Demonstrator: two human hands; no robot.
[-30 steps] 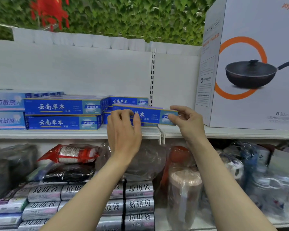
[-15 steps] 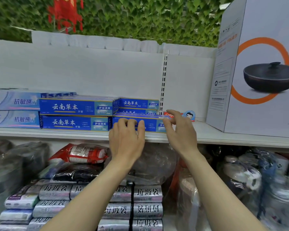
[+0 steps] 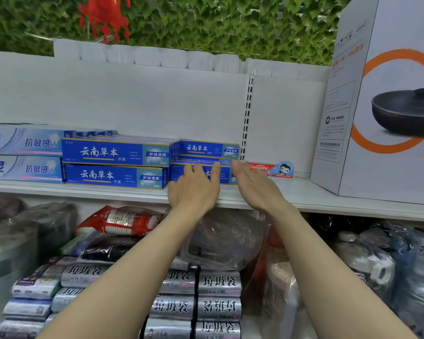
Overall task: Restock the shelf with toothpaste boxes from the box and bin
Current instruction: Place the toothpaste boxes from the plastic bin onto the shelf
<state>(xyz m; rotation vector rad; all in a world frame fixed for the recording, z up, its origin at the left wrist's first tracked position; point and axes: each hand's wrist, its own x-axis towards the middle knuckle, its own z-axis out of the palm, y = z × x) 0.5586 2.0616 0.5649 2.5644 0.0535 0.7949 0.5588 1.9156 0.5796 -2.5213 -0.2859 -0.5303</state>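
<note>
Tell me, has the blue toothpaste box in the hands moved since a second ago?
Yes. The blue toothpaste box went down and back: then held above the shelf edge, it now lies on the shelf, both hands' fingers straight against it.

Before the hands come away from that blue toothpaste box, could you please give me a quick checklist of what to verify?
1. Blue toothpaste box lies flat on the shelf: ok.
2. Left hand has straight fingers pressing the box front, not gripping it: ok.
3. Right hand is open at the box's right end: ok.
4. Box front is flush with the neighbouring blue stack: not ok, it sits further back.
5. Colgate box has a gap from the right hand: ok.
6. Box is pushed fully back: cannot tell.
</note>
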